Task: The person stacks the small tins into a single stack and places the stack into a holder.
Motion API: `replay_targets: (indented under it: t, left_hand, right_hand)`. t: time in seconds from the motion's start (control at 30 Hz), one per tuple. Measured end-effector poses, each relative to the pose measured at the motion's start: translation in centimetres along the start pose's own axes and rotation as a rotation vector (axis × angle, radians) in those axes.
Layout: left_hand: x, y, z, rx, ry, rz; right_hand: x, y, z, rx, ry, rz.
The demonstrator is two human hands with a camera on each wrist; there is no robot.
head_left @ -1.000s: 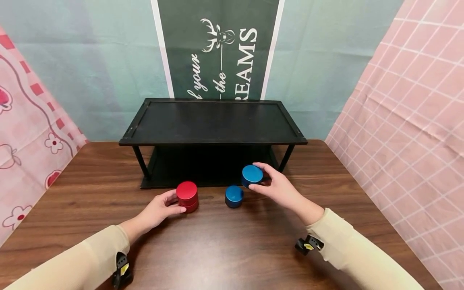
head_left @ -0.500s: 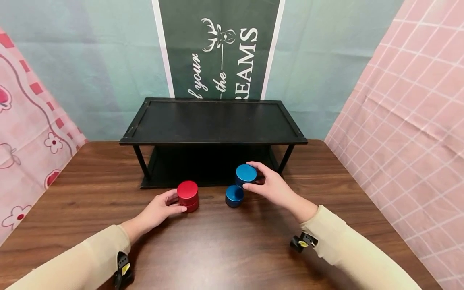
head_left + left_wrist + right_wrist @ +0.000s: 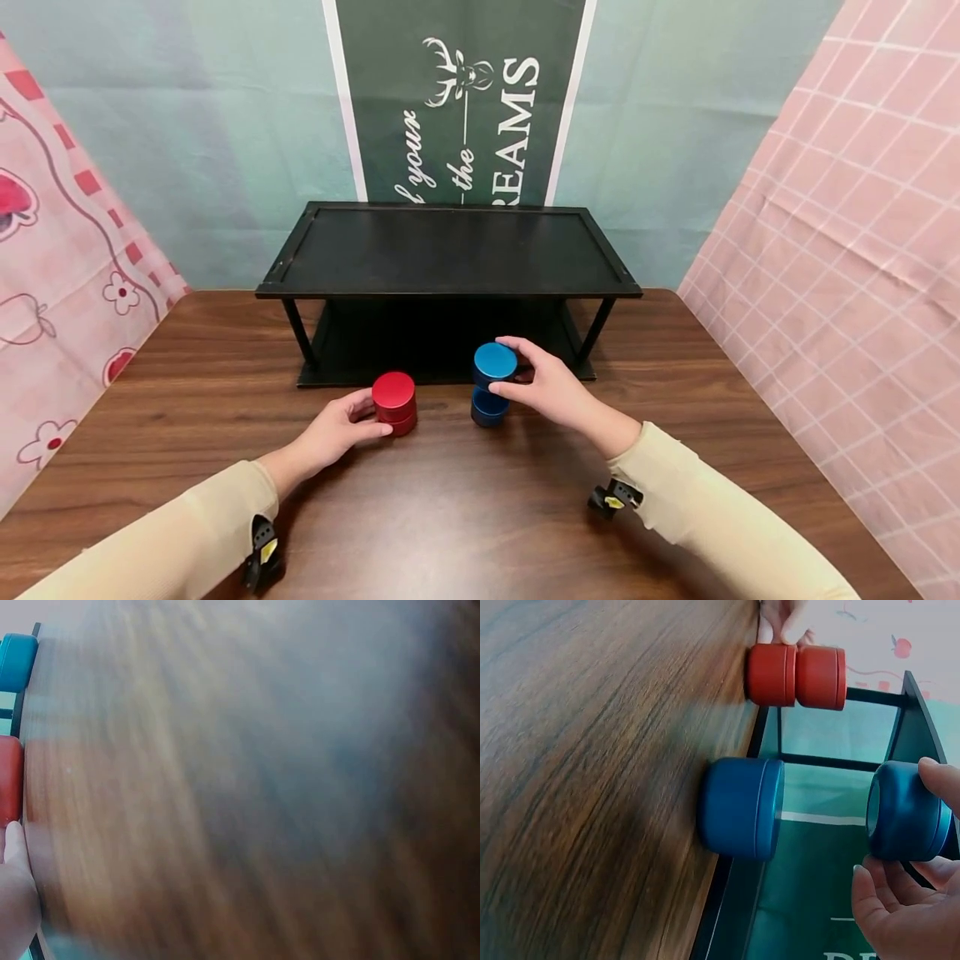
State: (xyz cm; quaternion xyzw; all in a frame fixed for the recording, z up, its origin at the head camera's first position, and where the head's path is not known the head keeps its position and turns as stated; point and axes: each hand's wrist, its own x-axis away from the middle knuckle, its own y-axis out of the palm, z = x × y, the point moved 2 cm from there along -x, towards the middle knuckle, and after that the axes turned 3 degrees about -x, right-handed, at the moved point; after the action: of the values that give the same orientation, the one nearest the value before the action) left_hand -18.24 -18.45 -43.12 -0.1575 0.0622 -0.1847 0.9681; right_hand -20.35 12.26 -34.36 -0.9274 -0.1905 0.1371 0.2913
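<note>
Two small round red tins stand stacked on the table, the upper tin [image 3: 393, 392] sitting squarely on the lower tin [image 3: 403, 426]. My left hand [image 3: 330, 435] holds this stack from the left, thumb in front and fingers behind. In my right hand [image 3: 551, 390] a blue tin [image 3: 909, 811] is gripped by its side between thumb and fingers. It hangs above a second blue tin [image 3: 739, 808] that stands on the table; the right wrist view shows a gap between the two. The left wrist view catches only the left thumb and the edges of a red and a blue tin.
A black two-tier rack [image 3: 450, 250] stands behind the tins, its lower shelf close to them. The brown wooden table [image 3: 450, 517] extends in front. Patterned pink cloths [image 3: 840, 217] hang at both sides, with a green curtain [image 3: 247, 150] at the back.
My right hand has moved left with the blue tin, from beside the standing blue tin to over it. My left hand stays at the red stack. The head view has shifted slightly.
</note>
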Motion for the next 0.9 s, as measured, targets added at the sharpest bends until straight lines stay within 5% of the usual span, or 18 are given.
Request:
replay_targets:
  t: [0.9]
  left_hand:
    - [0.0, 0.0, -0.2, -0.004, -0.004, 0.008]
  right_hand:
    - [-2.1, 2.9, -0.9, 0.023, -0.053, -0.074]
